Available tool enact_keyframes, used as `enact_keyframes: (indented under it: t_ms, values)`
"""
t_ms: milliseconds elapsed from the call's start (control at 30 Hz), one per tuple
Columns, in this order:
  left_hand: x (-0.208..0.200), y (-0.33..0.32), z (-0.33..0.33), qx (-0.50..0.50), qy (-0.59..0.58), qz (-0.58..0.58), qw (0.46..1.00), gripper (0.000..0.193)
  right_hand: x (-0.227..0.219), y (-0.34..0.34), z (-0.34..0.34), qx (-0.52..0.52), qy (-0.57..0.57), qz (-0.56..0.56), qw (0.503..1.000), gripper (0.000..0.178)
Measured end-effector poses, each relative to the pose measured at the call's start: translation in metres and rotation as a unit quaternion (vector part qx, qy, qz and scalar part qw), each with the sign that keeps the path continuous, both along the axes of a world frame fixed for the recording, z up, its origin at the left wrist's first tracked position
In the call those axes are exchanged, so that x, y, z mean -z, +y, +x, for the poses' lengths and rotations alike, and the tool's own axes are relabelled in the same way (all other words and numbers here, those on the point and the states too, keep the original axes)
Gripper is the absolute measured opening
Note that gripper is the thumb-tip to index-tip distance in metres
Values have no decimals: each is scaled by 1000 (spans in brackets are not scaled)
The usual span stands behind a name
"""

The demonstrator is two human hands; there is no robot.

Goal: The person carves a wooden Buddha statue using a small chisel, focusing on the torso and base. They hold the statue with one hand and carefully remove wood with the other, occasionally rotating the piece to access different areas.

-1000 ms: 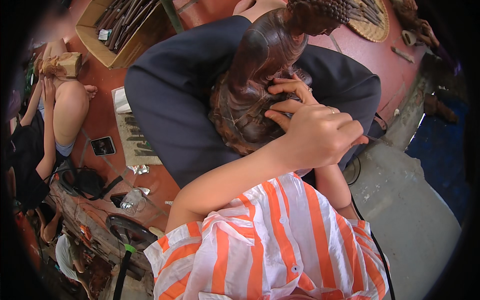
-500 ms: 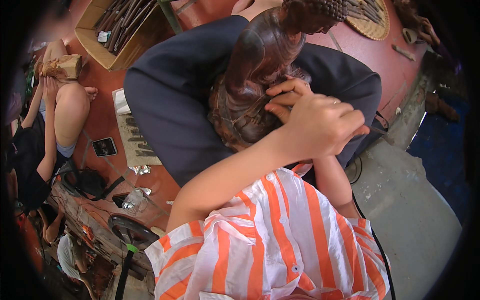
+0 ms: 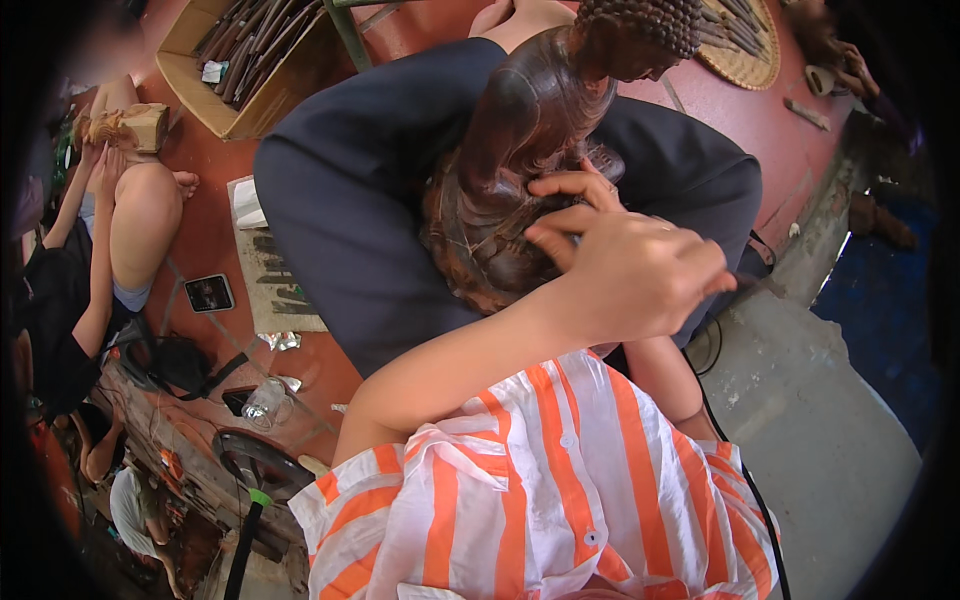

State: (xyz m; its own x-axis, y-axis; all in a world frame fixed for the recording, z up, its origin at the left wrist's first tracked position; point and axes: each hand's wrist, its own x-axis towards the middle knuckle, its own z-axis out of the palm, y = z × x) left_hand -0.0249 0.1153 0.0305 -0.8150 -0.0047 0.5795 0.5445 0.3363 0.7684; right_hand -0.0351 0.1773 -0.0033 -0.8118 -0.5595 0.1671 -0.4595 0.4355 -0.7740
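A dark brown carved wooden statue lies across my lap on my dark trousers, its curly-textured head pointing away from me. My left hand reaches across from the lower left and rests on the statue's middle. Its index finger and thumb are bent and pinched against the carving. Whether something small is between those fingers is unclear. My right forearm runs up beneath the left hand, and the right hand itself is hidden. My orange-and-white striped shirt fills the bottom.
A cardboard box of long tools stands at the top left. Another person sits at the left holding a pale wooden carving. A phone lies on the red floor. A woven tray sits at the top right, a concrete ledge at the right.
My left hand has shifted slightly up and then back down over the statue's middle, fingers still against the carving. The statue has barely moved.
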Motion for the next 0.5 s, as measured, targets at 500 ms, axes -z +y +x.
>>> enact_keyframes:
  t_ms: [500]
  values:
    - [0, -2, -14, 91, 19, 38, 995, 31, 2, -2, -4, 80, -106, -87, 987, 12]
